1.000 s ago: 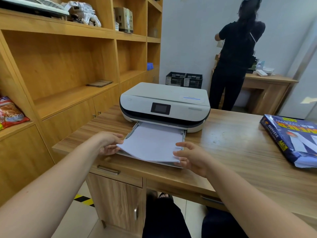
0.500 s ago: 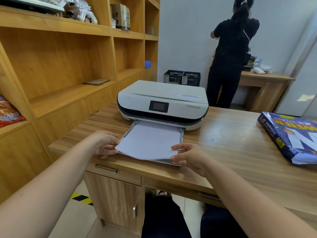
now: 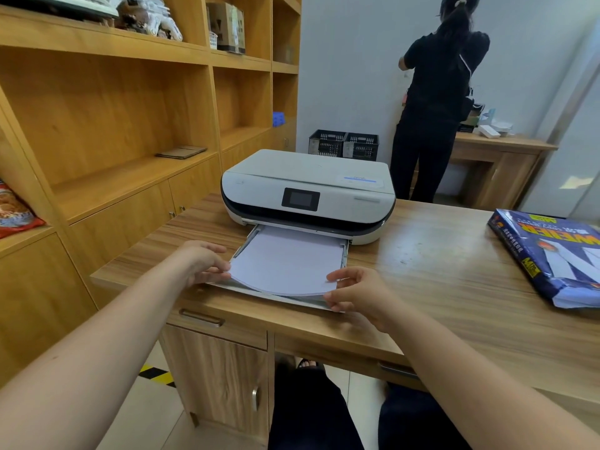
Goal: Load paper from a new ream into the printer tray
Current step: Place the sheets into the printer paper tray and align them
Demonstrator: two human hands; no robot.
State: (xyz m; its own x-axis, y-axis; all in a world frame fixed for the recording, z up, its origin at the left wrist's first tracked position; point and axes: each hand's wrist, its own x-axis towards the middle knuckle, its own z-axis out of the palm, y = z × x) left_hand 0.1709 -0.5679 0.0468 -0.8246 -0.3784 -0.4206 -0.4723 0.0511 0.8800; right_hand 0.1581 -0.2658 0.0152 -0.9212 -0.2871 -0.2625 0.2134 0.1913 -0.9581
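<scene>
A white printer (image 3: 308,190) sits on the wooden desk (image 3: 438,287), its paper tray (image 3: 344,254) pulled out toward me. A stack of white paper (image 3: 289,261) lies in the tray, its near end bowed upward above the tray's front edge. My left hand (image 3: 203,261) pinches the stack's near left corner. My right hand (image 3: 354,289) grips the near right corner, thumb on top. The opened blue ream wrapper (image 3: 552,254) with paper inside lies on the desk at the far right.
Wooden shelving (image 3: 130,108) with cupboards runs along the left. A person in black (image 3: 435,102) stands at a second desk (image 3: 500,157) by the back wall. Two black crates (image 3: 344,145) sit behind the printer. My legs are under the desk.
The paper stack has slid further into the tray, and both hands have moved forward with it. The view has shifted slightly.
</scene>
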